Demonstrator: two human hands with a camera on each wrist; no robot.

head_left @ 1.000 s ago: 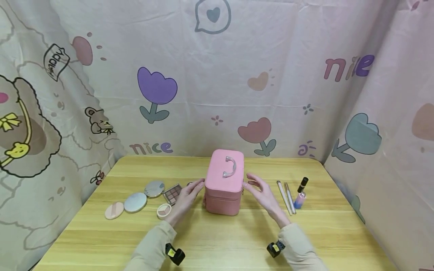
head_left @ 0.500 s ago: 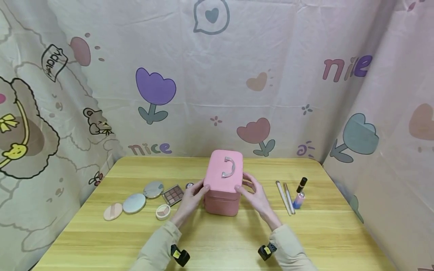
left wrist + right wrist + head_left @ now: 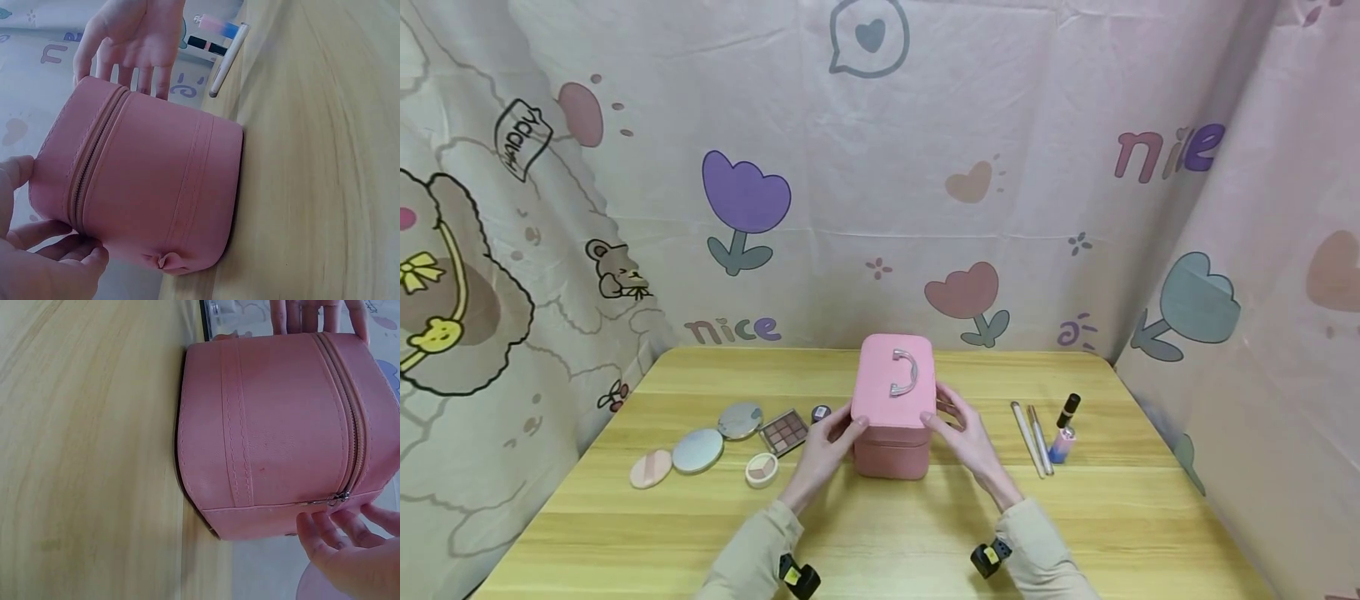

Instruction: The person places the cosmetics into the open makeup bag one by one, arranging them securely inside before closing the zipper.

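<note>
A pink case [image 3: 892, 392] with a silver handle [image 3: 905, 372] on its lid stands upright on the wooden table. My left hand [image 3: 823, 454] grips its left side, thumb at the lid's front corner. On the opposite side my right hand [image 3: 967, 437] holds it, thumb on the other front corner. The zipper [image 3: 94, 156] runs round below the lid in the left wrist view. In the right wrist view the zipper pulls [image 3: 338, 499] hang beside my right fingers, and the lid looks closed.
Left of the case lie a puff [image 3: 651, 469], two round compacts [image 3: 697, 451] [image 3: 741, 420], a palette [image 3: 784, 432], a small round pan [image 3: 762, 470] and a small dark round item [image 3: 821, 412]. Brushes [image 3: 1028, 439] and a pink-blue bottle [image 3: 1062, 445] lie right. Curtains surround the table.
Both hands came in from beside the case onto its front corners. Since then the case's lid has shifted slightly, its back edge a little to the left.
</note>
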